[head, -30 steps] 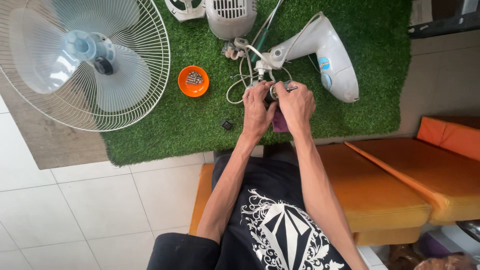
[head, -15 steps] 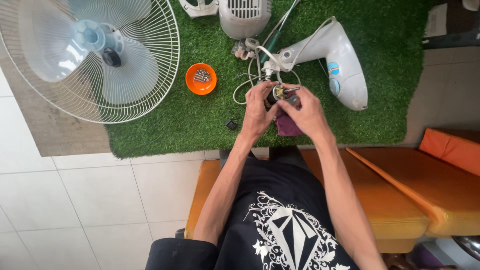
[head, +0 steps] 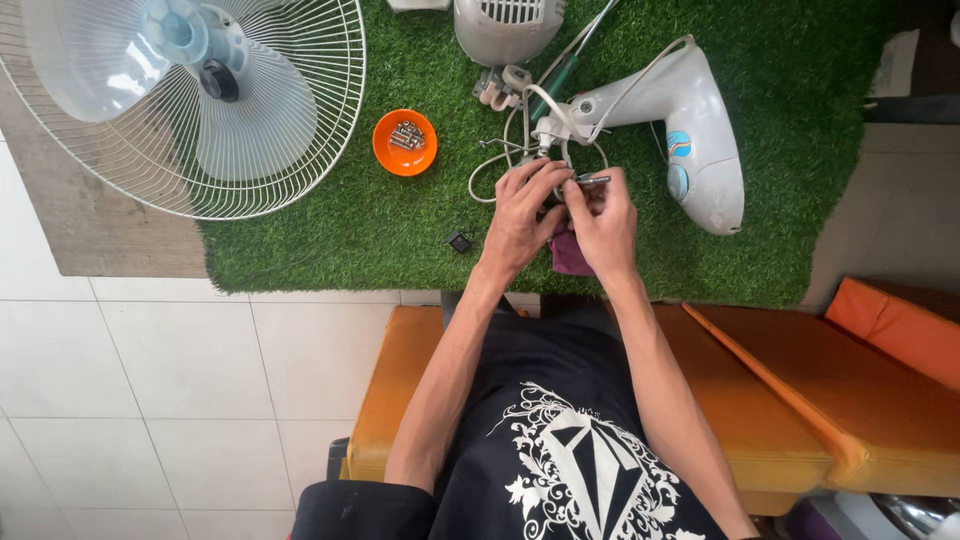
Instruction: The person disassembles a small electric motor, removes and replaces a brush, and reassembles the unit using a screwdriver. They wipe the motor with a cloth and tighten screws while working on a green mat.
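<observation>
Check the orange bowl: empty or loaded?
Loaded. The orange bowl sits upright on the green turf mat with a small heap of metal screws inside; no hand touches it.

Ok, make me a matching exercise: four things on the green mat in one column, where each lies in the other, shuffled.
Things:
1. orange bowl
2. fan cage
3. white fan stand
4. purple cloth

Places:
A. under the two hands
B. far left, partly off the mat
C. right of the hands
D. between the cage and the hands, screws inside

Pairs: 1-D, 2-B, 3-C, 4-A
</observation>
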